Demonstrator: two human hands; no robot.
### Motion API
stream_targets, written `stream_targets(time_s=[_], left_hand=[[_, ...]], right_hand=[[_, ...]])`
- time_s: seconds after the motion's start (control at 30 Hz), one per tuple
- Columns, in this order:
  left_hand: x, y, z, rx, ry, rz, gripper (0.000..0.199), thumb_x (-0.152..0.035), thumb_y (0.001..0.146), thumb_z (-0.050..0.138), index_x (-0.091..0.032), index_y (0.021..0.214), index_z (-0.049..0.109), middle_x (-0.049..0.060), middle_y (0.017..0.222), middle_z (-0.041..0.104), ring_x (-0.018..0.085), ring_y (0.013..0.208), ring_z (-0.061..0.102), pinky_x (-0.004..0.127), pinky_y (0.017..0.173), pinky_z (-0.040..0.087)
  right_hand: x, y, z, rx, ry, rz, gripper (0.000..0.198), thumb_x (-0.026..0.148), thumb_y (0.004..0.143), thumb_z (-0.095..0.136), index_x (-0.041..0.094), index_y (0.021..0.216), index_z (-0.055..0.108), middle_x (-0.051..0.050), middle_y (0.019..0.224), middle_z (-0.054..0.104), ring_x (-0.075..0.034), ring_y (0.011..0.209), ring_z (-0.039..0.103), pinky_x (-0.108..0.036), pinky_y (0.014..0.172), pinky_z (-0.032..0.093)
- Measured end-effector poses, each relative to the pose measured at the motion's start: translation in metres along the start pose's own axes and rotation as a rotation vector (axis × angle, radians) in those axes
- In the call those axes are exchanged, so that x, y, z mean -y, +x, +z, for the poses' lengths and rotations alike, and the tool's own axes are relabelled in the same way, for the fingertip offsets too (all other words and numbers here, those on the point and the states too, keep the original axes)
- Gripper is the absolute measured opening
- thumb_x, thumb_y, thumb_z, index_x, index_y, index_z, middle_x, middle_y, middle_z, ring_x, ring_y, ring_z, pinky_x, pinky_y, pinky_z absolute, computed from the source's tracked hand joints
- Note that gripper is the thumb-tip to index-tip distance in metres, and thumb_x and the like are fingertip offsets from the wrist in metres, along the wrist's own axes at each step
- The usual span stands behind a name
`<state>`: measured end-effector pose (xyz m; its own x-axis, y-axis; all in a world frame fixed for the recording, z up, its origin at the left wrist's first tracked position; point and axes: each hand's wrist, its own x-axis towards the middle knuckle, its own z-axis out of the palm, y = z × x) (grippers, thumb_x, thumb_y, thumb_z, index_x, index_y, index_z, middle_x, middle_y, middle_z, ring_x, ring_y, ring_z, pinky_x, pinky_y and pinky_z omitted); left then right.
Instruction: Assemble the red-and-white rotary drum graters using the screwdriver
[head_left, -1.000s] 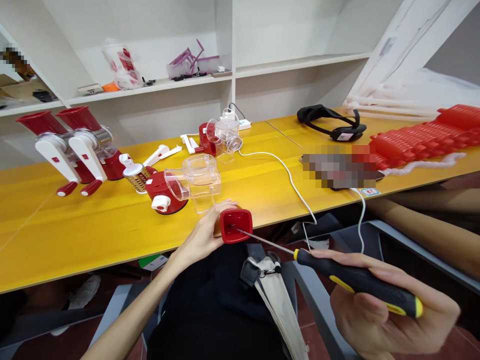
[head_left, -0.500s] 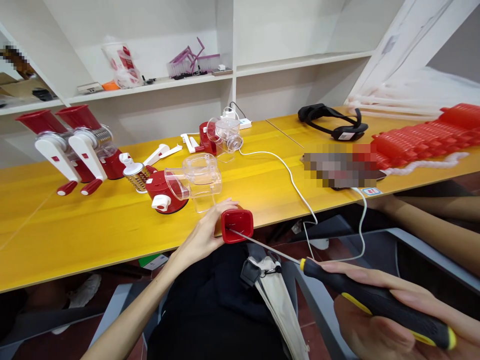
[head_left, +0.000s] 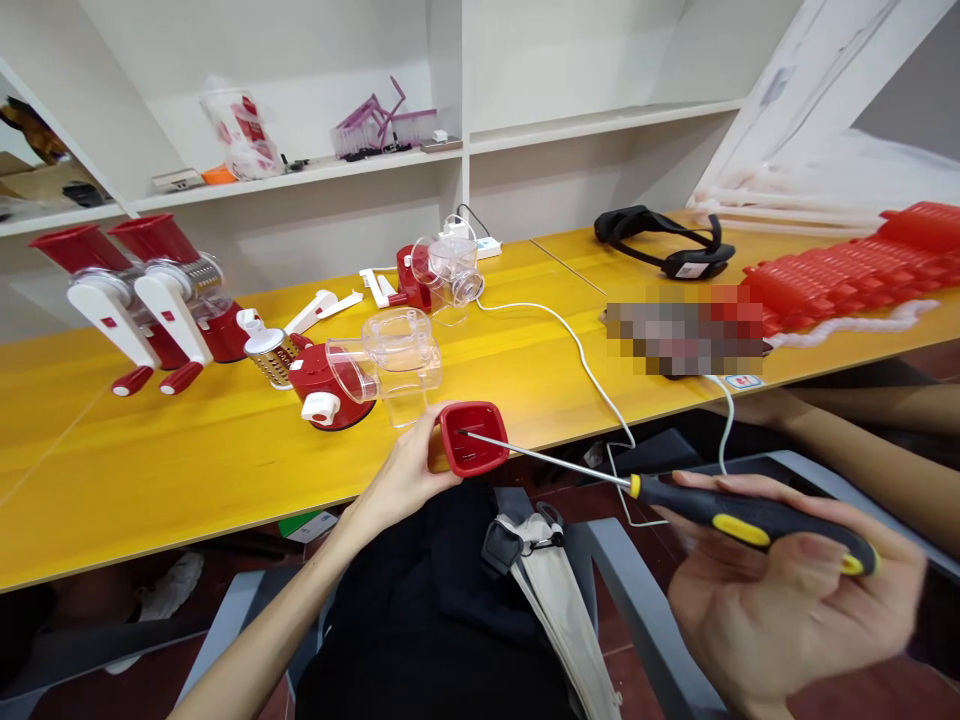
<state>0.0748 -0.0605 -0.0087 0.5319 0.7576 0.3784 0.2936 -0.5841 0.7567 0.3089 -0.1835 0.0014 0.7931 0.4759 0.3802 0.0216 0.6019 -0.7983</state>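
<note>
My left hand is closed round a red plastic hopper at the table's front edge, its square mouth tilted toward me. In my right hand lies a screwdriver with a black and yellow handle, fingers along one side and thumb on the other. Its long shaft points left, and the tip shows inside the hopper's mouth. Just beyond the left hand stands a red grater base with a clear plastic housing on it. A metal drum grater sits beside that base.
Two assembled rotary graters stand at the left. Behind are another red base with clear housing and white crank parts. A white cable, a black headset and red parts lie rightward. Another person's arm is at right.
The screwdriver has drawn back and to the right, with its handle raised and more level. The hopper's mouth has tipped further toward me, showing more of its inside.
</note>
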Motion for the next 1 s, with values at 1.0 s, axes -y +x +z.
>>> stream_targets(time_s=[1.0], left_hand=[[-0.030, -0.009, 0.016, -0.299, -0.004, -0.070, 0.053, -0.041, 0.101, 0.048, -0.025, 0.150, 0.033, 0.015, 0.154, 0.045, 0.027, 0.141, 0.048, 0.049, 0.116, 0.043]], right_hand=[[-0.039, 0.040, 0.003, -0.126, 0.182, 0.265, 0.028, 0.042, 0.080, 0.075, 0.019, 0.086, 0.062, -0.005, 0.087, 0.070, -0.024, 0.093, 0.073, -0.041, 0.076, 0.067]])
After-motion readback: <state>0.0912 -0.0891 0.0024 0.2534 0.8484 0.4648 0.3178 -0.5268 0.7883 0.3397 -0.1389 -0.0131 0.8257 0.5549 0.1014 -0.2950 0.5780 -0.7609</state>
